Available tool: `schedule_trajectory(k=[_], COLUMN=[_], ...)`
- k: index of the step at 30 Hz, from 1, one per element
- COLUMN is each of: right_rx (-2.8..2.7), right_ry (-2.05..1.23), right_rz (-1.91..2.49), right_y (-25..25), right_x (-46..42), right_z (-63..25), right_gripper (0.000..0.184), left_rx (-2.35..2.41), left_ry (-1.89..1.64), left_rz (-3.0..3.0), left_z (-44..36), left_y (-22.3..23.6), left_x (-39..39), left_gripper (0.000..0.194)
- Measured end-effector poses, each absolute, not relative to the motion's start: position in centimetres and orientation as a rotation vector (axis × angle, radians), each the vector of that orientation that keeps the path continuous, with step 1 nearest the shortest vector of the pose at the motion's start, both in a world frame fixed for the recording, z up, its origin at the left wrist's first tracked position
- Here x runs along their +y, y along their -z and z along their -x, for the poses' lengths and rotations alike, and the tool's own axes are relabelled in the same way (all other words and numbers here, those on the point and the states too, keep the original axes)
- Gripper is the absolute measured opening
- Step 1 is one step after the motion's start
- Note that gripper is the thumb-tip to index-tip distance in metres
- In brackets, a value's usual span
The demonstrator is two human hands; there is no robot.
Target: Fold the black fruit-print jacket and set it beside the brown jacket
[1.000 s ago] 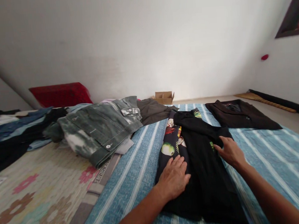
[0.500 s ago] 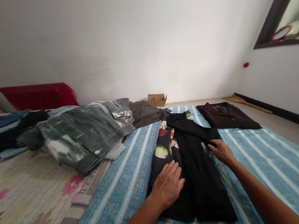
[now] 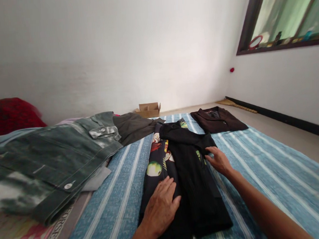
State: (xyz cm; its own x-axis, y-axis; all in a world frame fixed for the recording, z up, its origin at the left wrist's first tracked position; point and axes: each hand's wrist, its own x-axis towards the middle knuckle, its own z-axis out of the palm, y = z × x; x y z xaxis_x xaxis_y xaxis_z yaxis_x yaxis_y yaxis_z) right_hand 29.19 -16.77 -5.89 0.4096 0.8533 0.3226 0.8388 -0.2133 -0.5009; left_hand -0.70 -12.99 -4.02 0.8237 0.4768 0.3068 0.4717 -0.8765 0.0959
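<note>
The black top point(image 3: 184, 179) lies under the left hand point(image 3: 161, 202), which is flat, thumb apart. The right hand point(image 3: 217, 160) is at the sleeve point(image 3: 188, 136) end (I can't tell if it pinches). The top looks soft, light and floppy, best held by the edge beside the right hand.

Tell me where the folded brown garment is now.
In the head view, the dark brown garment lies right of centre on the striped blue cloth, beyond the right hand.

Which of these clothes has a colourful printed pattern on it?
The black garment under the left hand: green, red and yellow print shows on it. The dark brown garment beyond looks plain; the grey-green garment has only pale blotches.
</note>
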Motion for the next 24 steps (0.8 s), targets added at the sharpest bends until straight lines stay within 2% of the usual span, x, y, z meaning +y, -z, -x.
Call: schedule_trajectory(k=[6, 12, 15, 18, 20, 24], right_rx=[-1.509, -1.488, -1.367, -1.066, -0.904, -0.828], right_ry=[-0.166, -0.501, -0.770, -1.104, -1.188, -1.210], right_rz=[2.085, 2.136, 1.918, 1.563, 1.378, 1.242], right_y=[3.3, 1.0, 0.6, -0.5, -1.8, -4.8], right_x=[-20.2, -22.1, -21.3, -19.7, -18.3, -15.0], right_z=[-24.8, -21.3, -21.1, -21.6, -22.0, -22.8], right_gripper=[0.028, 0.067, 0.058, 0.037, 0.028, 0.025], left_rx=[0.753, 0.755, 0.767, 0.773, 0.765, 0.756], left_ry=[-0.500, -0.474, -0.441, -0.397, -0.367, -0.290], left_rz=[-3.007, -2.997, -2.988, -2.981, -2.977, -2.967], left_z=[0.7, 0.6, 0.5, 0.4, 0.4, 0.3], left_y=[3.8, 3.6, 3.6, 3.4, 3.2, 2.8], left_x=[-12.9, -13.0, -13.1, -13.1, -13.2, -13.3], left_gripper=[0.039, 0.036, 0.040, 0.043, 0.043, 0.044])
